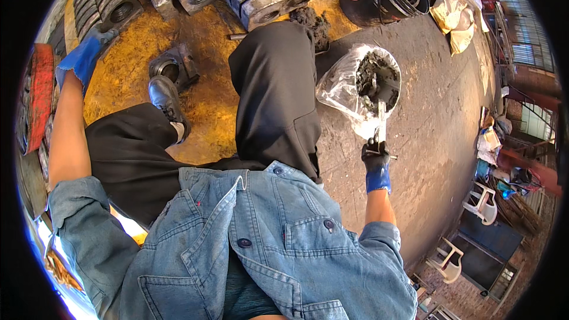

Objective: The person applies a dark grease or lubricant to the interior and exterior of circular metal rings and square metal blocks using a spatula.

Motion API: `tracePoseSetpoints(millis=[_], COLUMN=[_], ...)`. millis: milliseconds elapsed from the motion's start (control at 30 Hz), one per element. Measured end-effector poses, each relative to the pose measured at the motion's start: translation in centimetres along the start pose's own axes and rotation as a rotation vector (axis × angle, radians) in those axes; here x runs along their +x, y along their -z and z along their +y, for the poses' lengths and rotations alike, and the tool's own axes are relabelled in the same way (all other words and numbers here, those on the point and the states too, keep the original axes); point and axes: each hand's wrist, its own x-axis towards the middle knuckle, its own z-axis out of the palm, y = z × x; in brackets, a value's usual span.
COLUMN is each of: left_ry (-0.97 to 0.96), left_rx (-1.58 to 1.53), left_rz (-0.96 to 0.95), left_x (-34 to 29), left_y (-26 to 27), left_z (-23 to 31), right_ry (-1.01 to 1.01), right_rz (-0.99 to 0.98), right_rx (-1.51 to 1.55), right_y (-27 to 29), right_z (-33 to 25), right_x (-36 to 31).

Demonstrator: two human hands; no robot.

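Observation:
My left hand (pixel 89 56), in a blue glove with dark fingertips, reaches to the far left beside a row of dark metal rings (pixel 121 9). Its fingers look stretched out, with nothing visible in them. On the right, my gloved right hand (pixel 376 163) is closed around the handle of a pale, flat metal tool (pixel 382 120). The far end of this tool dips into a bucket lined with clear plastic (pixel 338 88), where dark, thick grease (pixel 368 74) clings to the inside. A thin rod crosses the tool at my fingers.
A block-shaped metal bearing housing (pixel 181 65) sits by my shoe (pixel 166 98). Several heavy metal rings (pixel 267 9) stand in rows beyond. At the far right are a black bucket (pixel 370 0) and yellowish bags (pixel 459 15). White plastic chairs (pixel 483 204) stand to the right.

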Motion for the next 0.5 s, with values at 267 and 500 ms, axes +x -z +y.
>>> tracePoseSetpoints(millis=[267,500], left_ry=[-0.030,-0.094], left_rx=[0.024,0.106], left_rz=[0.028,0.134], left_x=[-0.7,-5.9], left_y=[-0.7,-0.2], left_z=[1.1,0.9], right_ry=[-0.110,0.003], right_rz=[-0.096,-0.361], right_rx=[-0.248,-0.341], right_y=[7.5,0.0], right_z=[-2.5,-9.1], right_x=[-5.5,-5.1])
